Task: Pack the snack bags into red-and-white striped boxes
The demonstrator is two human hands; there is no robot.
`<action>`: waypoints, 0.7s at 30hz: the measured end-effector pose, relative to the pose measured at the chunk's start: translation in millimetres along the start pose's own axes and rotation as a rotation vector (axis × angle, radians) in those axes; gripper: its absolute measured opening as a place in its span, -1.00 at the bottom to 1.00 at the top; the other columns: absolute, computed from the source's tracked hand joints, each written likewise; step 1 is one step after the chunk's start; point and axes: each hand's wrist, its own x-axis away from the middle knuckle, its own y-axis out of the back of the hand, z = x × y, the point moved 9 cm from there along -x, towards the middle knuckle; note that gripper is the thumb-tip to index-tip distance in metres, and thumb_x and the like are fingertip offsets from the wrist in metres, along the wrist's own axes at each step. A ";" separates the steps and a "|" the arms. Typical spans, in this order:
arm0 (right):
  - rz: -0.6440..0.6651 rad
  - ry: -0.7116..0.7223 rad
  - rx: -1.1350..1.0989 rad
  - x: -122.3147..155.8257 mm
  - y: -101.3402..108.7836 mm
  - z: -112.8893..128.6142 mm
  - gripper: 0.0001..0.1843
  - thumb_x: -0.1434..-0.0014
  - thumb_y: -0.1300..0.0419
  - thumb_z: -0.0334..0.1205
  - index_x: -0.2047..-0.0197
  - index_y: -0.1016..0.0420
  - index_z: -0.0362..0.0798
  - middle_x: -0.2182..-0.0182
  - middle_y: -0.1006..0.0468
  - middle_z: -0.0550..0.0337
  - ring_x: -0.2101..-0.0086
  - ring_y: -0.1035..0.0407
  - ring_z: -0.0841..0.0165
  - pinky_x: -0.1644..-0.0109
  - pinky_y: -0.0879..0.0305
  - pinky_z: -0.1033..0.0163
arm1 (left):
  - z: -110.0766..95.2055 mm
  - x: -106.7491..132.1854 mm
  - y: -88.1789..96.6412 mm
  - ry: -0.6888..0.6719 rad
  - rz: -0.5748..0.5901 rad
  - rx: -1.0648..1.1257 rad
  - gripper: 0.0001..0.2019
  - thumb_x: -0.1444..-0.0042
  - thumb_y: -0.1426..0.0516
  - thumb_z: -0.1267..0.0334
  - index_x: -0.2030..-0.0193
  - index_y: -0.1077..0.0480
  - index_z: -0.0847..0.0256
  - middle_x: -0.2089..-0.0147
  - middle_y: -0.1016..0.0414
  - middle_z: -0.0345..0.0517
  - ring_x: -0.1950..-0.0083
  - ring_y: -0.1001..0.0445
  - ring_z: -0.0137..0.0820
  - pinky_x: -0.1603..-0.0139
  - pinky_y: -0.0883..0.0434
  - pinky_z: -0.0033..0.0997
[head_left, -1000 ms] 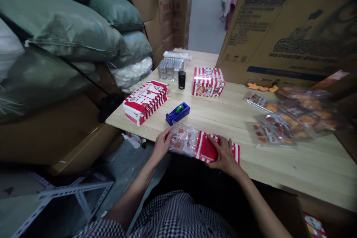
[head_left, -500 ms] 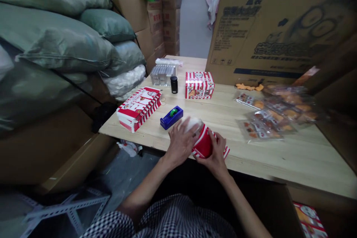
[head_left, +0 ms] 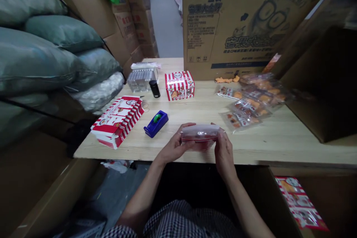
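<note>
A clear-wrapped red and white packet (head_left: pixel 201 133) is held above the front edge of the table, its pale side uppermost and its red part below. My left hand (head_left: pixel 176 147) grips its left end, thumb along the near side. At the right end, the fingers of my right hand (head_left: pixel 224 153) close around it. Its contents cannot be made out through the shine. Left of my hands lies a blue tape dispenser (head_left: pixel 156 123) with a green roll. Flattened striped cartons (head_left: pixel 118 119) are stacked farther left, and a striped box (head_left: pixel 179 86) stands behind the dispenser.
Clear snack packets (head_left: pixel 251 106) lie on the right of the table (head_left: pixel 192 113). A black cylinder (head_left: pixel 155 89) and clear plastic cases (head_left: pixel 141 79) stand at the back left. A big cardboard box (head_left: pixel 206 33) rises behind. Stuffed sacks (head_left: pixel 36 63) pile up at left.
The packet has been turned so it lies level between both hands, its pale side up. My left hand has shifted to its left end. The view has swung to the right.
</note>
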 end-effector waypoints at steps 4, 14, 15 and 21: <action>-0.056 -0.052 -0.156 -1.2 -8.3 -6.6 -0.75 -0.29 -0.14 0.03 0.18 -0.49 0.04 0.30 -0.49 0.25 0.23 -0.37 0.31 0.06 -0.29 0.25 | 1.2 5.3 5.9 -0.025 -0.227 0.093 -0.60 -0.29 -0.08 0.02 -0.15 -0.35 0.18 -0.02 -0.49 -0.03 0.02 -0.46 -0.27 -0.01 -0.34 -0.39; -0.111 -0.032 -0.162 0.7 -10.7 -0.4 -0.77 -0.16 -0.20 -0.22 0.48 -0.24 0.00 0.56 -0.21 0.40 0.51 -0.07 0.45 0.41 -0.08 0.37 | 14.7 5.5 16.2 0.025 -0.505 0.148 -0.85 -0.11 -0.19 0.35 0.15 -0.45 0.22 0.35 -0.43 -0.25 0.34 -0.33 -0.47 0.30 -0.25 -0.55; -0.108 -0.044 -0.176 -0.8 -11.2 -1.8 -0.78 -0.14 -0.20 -0.23 0.48 -0.25 0.00 0.56 -0.22 0.40 0.51 -0.08 0.45 0.41 -0.07 0.37 | 16.1 4.9 17.3 0.016 -0.528 0.172 -0.84 -0.08 -0.19 0.37 0.16 -0.45 0.22 0.35 -0.44 -0.26 0.34 -0.34 -0.48 0.30 -0.26 -0.55; -0.084 -0.069 -0.240 -7.8 -16.3 -7.3 -0.92 -0.11 -0.20 -0.24 0.39 -0.38 -0.01 0.49 -0.40 0.35 0.46 -0.22 0.43 0.34 -0.17 0.35 | 18.5 4.1 10.7 0.061 -0.407 0.372 -0.67 -0.12 -0.25 0.23 -0.02 -0.47 0.23 0.16 -0.56 -0.09 0.17 -0.47 -0.35 0.09 -0.36 -0.44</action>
